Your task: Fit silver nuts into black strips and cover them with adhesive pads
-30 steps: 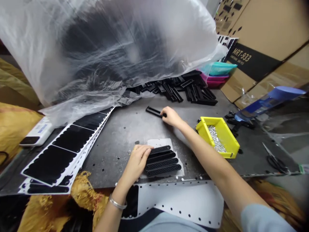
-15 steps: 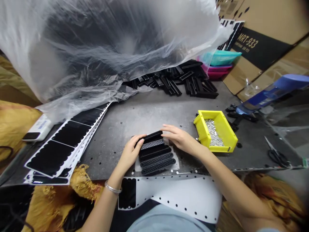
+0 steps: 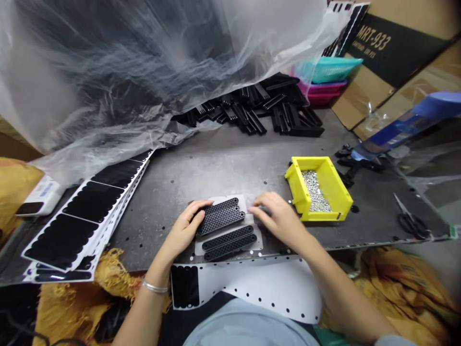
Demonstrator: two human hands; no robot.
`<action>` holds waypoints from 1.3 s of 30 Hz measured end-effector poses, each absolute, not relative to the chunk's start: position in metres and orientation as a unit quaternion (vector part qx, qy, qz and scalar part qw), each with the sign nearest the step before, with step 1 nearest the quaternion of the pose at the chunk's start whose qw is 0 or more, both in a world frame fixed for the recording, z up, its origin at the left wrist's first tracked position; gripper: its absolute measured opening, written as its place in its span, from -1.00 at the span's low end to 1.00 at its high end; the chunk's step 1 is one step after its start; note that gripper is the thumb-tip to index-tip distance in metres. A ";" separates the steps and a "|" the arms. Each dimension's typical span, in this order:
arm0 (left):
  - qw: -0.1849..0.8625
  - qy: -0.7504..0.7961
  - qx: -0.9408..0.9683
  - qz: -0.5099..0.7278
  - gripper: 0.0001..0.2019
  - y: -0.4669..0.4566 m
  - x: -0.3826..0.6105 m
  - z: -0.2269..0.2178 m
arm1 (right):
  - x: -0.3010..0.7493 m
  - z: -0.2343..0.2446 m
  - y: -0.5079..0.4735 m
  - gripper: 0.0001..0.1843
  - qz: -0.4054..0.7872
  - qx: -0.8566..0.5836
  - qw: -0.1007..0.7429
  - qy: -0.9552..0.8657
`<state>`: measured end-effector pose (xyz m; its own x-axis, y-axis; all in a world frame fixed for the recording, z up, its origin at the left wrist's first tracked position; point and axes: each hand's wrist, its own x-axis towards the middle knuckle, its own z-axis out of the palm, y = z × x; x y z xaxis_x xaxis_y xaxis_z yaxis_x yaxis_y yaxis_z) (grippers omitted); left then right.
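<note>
Several black plastic strips with a lattice face lie on a pale sheet (image 3: 225, 197) at the front of the table. The upper strips (image 3: 220, 217) are pressed side by side, and the lower strips (image 3: 230, 242) sit just apart from them. My left hand (image 3: 185, 226) holds the left ends of the upper group, thumb and fingers bent around them. Off the right ends, my right hand (image 3: 279, 214) hovers with its fingers curled in. A dark patch shows by those fingertips; whether it is something held I cannot make out.
A yellow bin (image 3: 336, 192) of small shiny metal pieces stands to the right, with scissors (image 3: 412, 223) beyond it. Black parts (image 3: 252, 113) are heaped at the back under a plastic bag (image 3: 162, 57). Black-and-white sticker sheets (image 3: 82, 211) lie at left.
The upper strips now show their lattice faces and sit close together. My right hand has drawn away to the right from their ends, its fingers curling. My left hand stays at the left ends.
</note>
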<state>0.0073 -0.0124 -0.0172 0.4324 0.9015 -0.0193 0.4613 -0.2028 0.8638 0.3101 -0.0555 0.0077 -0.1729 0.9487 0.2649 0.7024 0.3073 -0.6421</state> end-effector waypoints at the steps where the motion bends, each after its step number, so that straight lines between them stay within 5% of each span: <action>1: 0.406 0.471 0.748 0.233 -0.56 -0.017 0.007 -0.015 | 0.327 0.019 -0.062 -0.82 0.149 -0.568 0.340 -0.735; 3: 0.344 0.465 0.796 0.180 -0.18 -0.028 0.010 -0.010 | 0.370 0.034 -0.070 -0.81 0.042 -0.642 0.347 -0.682; 6: 0.237 0.431 0.860 0.132 0.39 -0.043 0.022 -0.008 | 0.429 0.034 -0.061 -0.73 0.048 -0.707 0.203 -0.676; 11: 0.188 0.434 0.872 0.124 0.20 -0.045 0.042 -0.007 | 0.461 0.000 -0.019 -0.44 0.107 -0.652 0.090 -0.745; 20: 0.214 0.463 0.843 0.172 0.29 -0.055 0.037 -0.018 | 0.458 -0.007 -0.032 -0.69 0.158 -0.648 0.028 -0.744; 28: 0.212 0.449 0.842 0.211 0.26 -0.055 0.039 -0.026 | 0.463 0.006 -0.016 -0.85 0.120 -0.701 0.096 -0.697; 33: 0.215 0.442 0.850 0.188 0.19 -0.056 0.037 -0.025 | 0.431 0.049 -0.029 -0.81 0.031 -0.658 0.242 -0.713; 39: 0.210 0.436 0.857 0.178 0.21 -0.056 0.036 -0.028 | 0.273 0.026 -0.040 -0.72 0.169 -0.478 0.230 -0.830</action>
